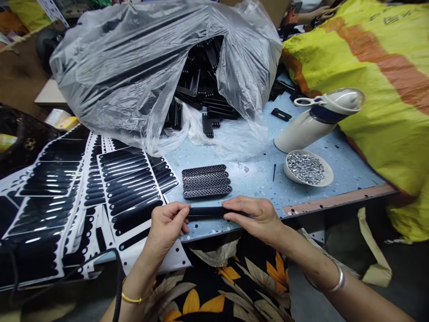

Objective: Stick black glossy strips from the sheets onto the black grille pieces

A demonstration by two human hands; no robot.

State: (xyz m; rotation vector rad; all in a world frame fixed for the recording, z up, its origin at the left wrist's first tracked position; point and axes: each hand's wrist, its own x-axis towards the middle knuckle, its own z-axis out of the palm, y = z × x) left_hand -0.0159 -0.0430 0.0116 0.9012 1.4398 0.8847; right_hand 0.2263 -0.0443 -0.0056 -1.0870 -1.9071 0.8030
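A long, narrow black strip (206, 212) with a smooth top lies level along the table's near edge. My left hand (168, 222) pinches its left end between thumb and fingers. Around the right end, my right hand (256, 215) is closed, its fingers covering that part. Just beyond the strip, several black pieces with a mesh pattern (207, 181) sit side by side on the blue table (258, 190). Sheets of black adhesive strips (129, 185) on white backing overlap to the left of my left hand.
A large clear plastic bag (124, 58) spills black plastic parts (214, 105) at the back. To the right stand a bowl of small silvery pieces (305, 168) and a white bottle (301, 132). A small dark pin-like tool (274, 172) lies near the bowl. A yellow sack (378, 103) bulges at far right.
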